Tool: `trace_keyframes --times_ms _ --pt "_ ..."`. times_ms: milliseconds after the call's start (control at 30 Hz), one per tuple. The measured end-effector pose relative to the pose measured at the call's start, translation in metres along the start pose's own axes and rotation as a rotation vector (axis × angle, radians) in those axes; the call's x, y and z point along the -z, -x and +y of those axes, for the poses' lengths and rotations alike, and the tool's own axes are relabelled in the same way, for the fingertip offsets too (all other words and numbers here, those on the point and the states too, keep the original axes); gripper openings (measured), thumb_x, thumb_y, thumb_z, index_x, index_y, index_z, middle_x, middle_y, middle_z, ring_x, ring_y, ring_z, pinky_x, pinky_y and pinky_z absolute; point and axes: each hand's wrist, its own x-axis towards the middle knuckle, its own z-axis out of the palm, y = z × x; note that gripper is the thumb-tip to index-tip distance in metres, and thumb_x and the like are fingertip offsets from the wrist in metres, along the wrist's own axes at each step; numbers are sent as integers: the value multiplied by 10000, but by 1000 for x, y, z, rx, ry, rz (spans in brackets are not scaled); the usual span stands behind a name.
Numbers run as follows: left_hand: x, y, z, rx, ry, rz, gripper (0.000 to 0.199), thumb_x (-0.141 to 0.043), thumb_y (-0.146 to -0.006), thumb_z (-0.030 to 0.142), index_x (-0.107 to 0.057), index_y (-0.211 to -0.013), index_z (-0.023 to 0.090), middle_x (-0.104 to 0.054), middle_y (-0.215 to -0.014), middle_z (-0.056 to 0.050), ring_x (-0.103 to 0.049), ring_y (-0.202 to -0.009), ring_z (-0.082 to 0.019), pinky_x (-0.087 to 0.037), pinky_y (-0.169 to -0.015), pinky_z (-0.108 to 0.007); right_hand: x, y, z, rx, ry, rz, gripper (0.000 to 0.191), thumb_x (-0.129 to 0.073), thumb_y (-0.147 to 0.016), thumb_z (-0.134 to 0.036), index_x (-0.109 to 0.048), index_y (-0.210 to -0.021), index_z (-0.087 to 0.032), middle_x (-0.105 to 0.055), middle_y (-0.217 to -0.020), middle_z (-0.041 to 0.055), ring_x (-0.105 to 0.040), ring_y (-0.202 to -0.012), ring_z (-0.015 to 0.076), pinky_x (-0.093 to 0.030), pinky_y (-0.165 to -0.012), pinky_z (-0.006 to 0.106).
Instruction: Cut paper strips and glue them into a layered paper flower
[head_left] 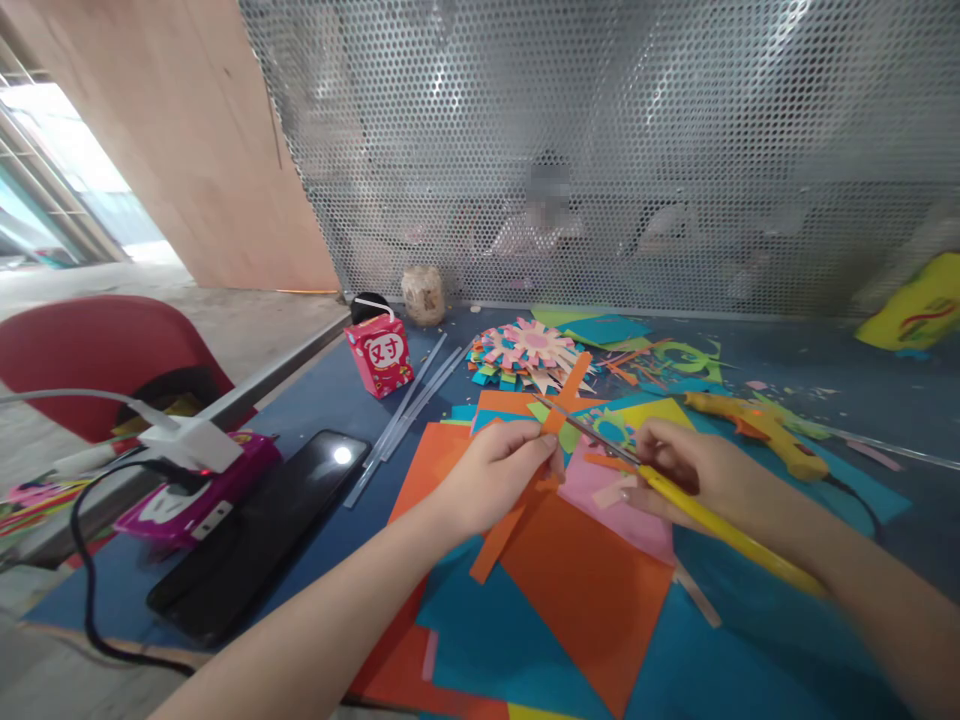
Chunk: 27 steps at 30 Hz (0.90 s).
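where the left hand (504,466) pinches, orange strip (507,532) extends both ways

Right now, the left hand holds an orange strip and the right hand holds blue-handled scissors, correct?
Not blue: the head view shows yellow-handled scissors in the right hand. The left hand does hold an orange strip.

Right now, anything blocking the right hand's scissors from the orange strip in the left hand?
Nothing visible. The right hand holds the yellow-handled scissors, whose blades cross the orange strip just beyond the left hand in this view. Can't tell whether the strip sits between the blades.
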Motion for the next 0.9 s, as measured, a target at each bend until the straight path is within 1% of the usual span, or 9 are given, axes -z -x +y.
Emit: trace_keyframes --times_ms 67,133,267,367,467,567,667,800,900 --pt "-1 -1 -1 -3 40 -6 314 -415 -842 332 -555 -607 178 -560 -642 -9 -527 -658 -136 -392 -660 -237 1 -1 3 -4 16 14 310 -682 -649 -383 -412 -701 -240 -333 -558 -80 -344 -511 102 -275 -457 224" --pt "-2 -2 -1 8 115 -25 304 -420 -840 323 -539 -603 174 -551 -617 -5 -538 -627 -127 -408 -644 -234 1 -2 4 -12 -14 26 322 -691 -635 -398 -418 -700 -240 -338 -545 -83 -341 -500 99 -276 -454 227" --pt "-6 0 2 115 260 -121 279 -395 -856 343 -502 -663 173 -515 -546 14 -510 -473 -102 -411 -513 -227 -5 -3 -3 -32 -184 76 352 -712 -605 -419 -422 -696 -242 -421 -535 -75 -400 -477 104 -299 -437 232" --pt "-9 3 2 125 155 -198 299 -408 -860 389 -522 -695 168 -511 -540 18 -476 -444 -82 -385 -464 -198 -13 -1 -16 -59 -414 104 372 -714 -606 -418 -404 -716 -243 -524 -581 -62 -408 -411 83 -284 -378 218" --pt "-12 5 -1 98 56 -235 310 -429 -852 388 -519 -646 174 -525 -553 19 -482 -465 -76 -389 -467 -181 -20 -1 -24 -79 -564 110 390 -723 -598 -401 -411 -769 -243 -590 -668 -43 -385 -348 58 -290 -344 219" --pt "-15 3 -5 73 9 -240 294 -427 -854 342 -530 -633 178 -554 -561 15 -490 -468 -75 -392 -472 -175 -24 -2 -21 -68 -556 144 407 -745 -577 -373 -437 -815 -254 -588 -670 -39 -404 -361 68 -318 -341 224" --pt "-17 1 -7 63 -5 -255 264 -425 -856 309 -575 -685 174 -578 -576 9 -489 -465 -76 -391 -474 -172 -27 -5 -14 -60 -537 173 397 -754 -570 -348 -444 -802 -263 -582 -664 -35 -427 -389 81 -366 -354 232" --pt "-18 1 -5 45 -30 -305 260 -419 -861 281 -614 -731 168 -574 -576 9 -455 -453 -68 -376 -469 -165 -32 -7 -11 -35 -598 228 355 -756 -558 -308 -458 -741 -252 -576 -640 -46 -547 -545 124 -474 -497 248" --pt "-18 2 -5 36 -60 -316 262 -410 -862 270 -612 -728 170 -576 -588 10 -438 -455 -65 -366 -470 -165 -33 -5 -13 -21 -632 238 351 -759 -550 -252 -464 -741 -249 -580 -650 -60 -557 -575 114 -480 -531 235"
